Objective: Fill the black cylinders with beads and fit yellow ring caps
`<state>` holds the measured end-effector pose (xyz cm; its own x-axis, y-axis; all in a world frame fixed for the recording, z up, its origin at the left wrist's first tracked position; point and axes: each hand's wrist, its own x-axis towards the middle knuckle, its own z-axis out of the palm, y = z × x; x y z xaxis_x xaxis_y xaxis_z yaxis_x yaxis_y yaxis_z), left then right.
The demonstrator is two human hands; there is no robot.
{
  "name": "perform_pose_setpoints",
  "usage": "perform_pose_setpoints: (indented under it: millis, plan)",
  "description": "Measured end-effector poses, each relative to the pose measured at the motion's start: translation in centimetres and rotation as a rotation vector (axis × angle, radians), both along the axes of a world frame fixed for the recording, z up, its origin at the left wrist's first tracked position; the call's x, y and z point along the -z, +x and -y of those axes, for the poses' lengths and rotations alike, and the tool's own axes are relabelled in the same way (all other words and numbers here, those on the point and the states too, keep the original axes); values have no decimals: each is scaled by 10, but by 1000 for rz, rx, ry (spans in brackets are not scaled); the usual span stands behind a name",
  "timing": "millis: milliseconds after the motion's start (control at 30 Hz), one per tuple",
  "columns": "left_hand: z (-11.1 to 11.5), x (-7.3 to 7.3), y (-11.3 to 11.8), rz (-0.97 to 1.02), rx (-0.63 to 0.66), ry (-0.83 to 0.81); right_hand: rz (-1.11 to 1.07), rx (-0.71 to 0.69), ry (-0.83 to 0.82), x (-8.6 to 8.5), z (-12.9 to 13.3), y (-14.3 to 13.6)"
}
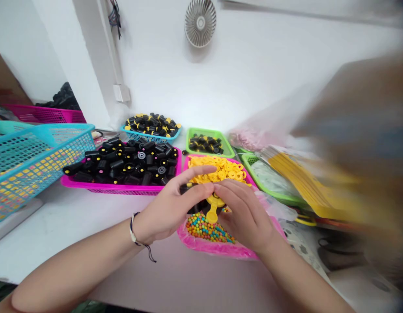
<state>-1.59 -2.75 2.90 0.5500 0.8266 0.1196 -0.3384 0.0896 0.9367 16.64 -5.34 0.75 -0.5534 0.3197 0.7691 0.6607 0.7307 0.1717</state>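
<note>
Both my hands meet above a pink basket (221, 250) of small multicoloured beads (204, 228). My right hand (245, 213) has its fingers closed round a yellow cap piece (213, 213) with a round tab hanging down. The thumb of my left hand (170, 202) touches the top of that piece beside my right fingertips, while its index finger is stretched out above. Black parts show partly behind my left thumb. Yellow rings (232, 168) fill the back of the same basket.
Left of my hands stands a magenta basket (123, 189) of black cylinders, beyond it a blue basket (152, 137). A small green basket (209, 130) sits behind. At the right are a green basket (279, 198) and a stack of yellow packets (299, 187). Large blue baskets (74, 148) stand far left.
</note>
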Motion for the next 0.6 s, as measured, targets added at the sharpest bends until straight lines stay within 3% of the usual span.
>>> perform_pose_setpoints:
  millis: [100, 200, 300, 400, 500, 600]
  plan:
    - [-1, -1, 1, 26, 23, -52, -60, -8, -86, -4, 0, -1]
    - [-4, 2, 3, 8, 33, -43, -164, 0, -283, -12, 1, -3]
    - [-7, 7, 4, -42, -38, 90, -301, -48, -430, -16, 2, -4]
    - [-9, 8, 3, -117, -103, 297, -618, -137, -600, -16, 2, -5]
    - [-10, 7, -1, -155, -180, 473, -976, -258, -1055, -15, 1, -9]
    - [-11, 6, -2, -203, -239, 550, -1109, -441, -1519, -14, -1, -17]
